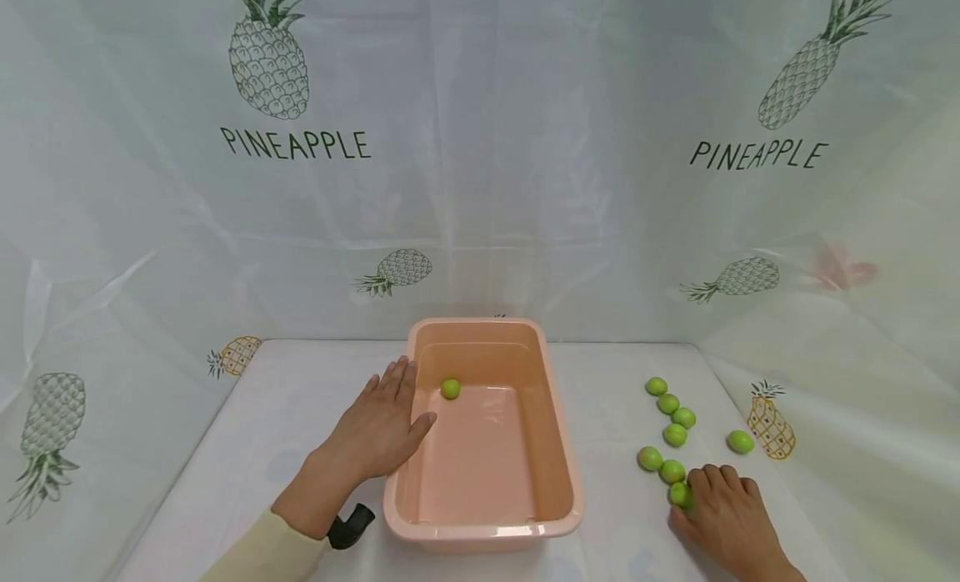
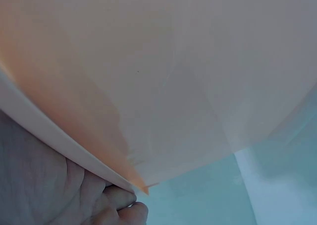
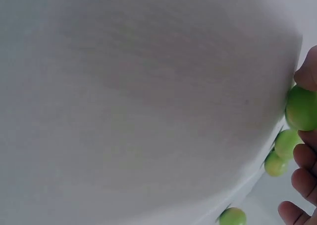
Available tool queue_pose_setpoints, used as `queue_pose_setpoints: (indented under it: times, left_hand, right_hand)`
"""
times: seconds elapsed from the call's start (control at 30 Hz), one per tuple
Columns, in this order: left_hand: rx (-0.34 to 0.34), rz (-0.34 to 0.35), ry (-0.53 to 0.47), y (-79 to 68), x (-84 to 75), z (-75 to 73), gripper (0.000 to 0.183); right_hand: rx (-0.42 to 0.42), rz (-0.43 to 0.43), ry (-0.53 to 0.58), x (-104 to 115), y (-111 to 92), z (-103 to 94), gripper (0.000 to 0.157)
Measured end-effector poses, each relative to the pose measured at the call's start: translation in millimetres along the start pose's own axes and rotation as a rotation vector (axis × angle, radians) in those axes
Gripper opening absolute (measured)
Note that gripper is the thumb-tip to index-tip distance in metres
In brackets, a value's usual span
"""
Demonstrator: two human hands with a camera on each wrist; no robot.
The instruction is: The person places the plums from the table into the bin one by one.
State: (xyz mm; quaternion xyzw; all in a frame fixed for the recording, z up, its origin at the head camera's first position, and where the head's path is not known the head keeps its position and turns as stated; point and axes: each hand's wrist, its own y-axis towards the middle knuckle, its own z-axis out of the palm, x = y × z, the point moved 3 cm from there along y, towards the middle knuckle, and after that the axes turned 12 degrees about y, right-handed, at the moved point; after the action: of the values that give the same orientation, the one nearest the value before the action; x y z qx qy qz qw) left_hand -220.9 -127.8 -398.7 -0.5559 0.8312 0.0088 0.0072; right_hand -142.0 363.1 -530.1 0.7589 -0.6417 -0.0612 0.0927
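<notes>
A peach-pink plastic basin [image 1: 487, 532] stands in the middle of the table, with one small round green fruit [image 1: 450, 388] inside near its left wall. My left hand [image 1: 381, 423] lies flat along the basin's left rim, fingers straight and thumb over the inside; the left wrist view shows the palm against the outer edge. To the right of the basin, my right hand [image 1: 726, 515] pinches a green fruit [image 1: 680, 494] between thumb and finger, low at the tabletop. In the right wrist view the same fruit [image 3: 300, 108] sits between thumb and fingertips.
Several more green fruits [image 1: 675, 434] lie in a loose line beyond the right hand. A single green fruit [image 1: 741, 442] lies apart, near the table's right edge. A pineapple-print sheet [image 1: 525, 190] hangs behind and at the sides. A black strap [image 1: 351, 526] shows by the left wrist.
</notes>
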Motion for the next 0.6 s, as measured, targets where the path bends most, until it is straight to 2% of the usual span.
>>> queue_pose_setpoints:
  times: [0.37,0.6]
  left_hand:
    - [-0.002,-0.009,-0.011,0.2,0.6,1.6,0.082]
    - [-0.012,-0.005,-0.007,0.1,0.5,2.0,0.081]
  right_hand:
    - [-0.100,-0.113,0.052,20.0,17.9,-1.7,0.049]
    - [-0.167,-0.236,0.046,39.2,37.3,-2.9,0.050]
